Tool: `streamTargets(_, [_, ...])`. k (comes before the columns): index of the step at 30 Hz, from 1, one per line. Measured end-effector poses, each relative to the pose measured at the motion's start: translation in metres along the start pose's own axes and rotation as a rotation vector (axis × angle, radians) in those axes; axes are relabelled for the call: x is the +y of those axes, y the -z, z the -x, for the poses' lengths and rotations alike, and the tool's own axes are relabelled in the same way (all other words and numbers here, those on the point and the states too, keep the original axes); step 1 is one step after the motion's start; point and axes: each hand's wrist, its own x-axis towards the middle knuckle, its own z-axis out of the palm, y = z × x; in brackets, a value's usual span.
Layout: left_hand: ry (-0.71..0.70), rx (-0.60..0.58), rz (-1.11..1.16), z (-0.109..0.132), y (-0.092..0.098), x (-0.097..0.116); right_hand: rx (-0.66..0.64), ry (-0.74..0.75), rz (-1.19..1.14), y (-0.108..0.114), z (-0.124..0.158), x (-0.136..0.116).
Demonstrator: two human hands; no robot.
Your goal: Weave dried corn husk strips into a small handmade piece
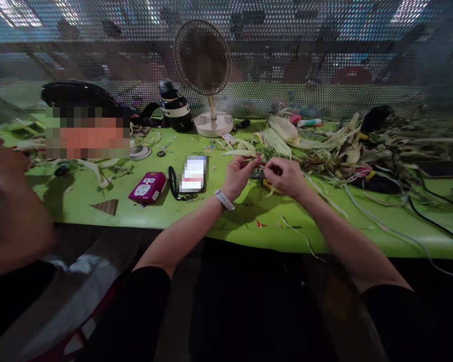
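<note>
My left hand, with a pale watch on its wrist, and my right hand meet over the green table. Both are pinched shut on a thin pale strip, too small to name, stretched between the fingertips. Under the right hand lie a dark tool and something yellow, partly hidden. Just beyond the hands sits a heap of pale corn husks and green scraps.
A phone and a pink box lie left of my hands. A white desk fan, a dark bottle and a mesh screen stand behind. Cables trail on the right. Another person's arm is at the left.
</note>
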Motion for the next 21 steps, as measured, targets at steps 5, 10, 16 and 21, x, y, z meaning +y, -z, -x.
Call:
streamTargets(5, [-0.015,-0.141,-0.066,0.001,-0.001,-0.006,0.206,0.103,0.138,0.002,-0.001,0.0])
streamTargets(10, [-0.052,-0.233,-0.148,0.006,-0.003,-0.006,0.124,0.119,0.108,-0.005,-0.001,0.007])
streamTargets(16, [0.056,-0.277,-0.117,0.007,-0.002,-0.006,0.111,0.115,0.0,-0.004,-0.001,0.002])
streamTargets(21, [0.12,-0.069,0.067,0.001,0.0,-0.002,0.258,0.125,0.102,-0.003,0.005,-0.012])
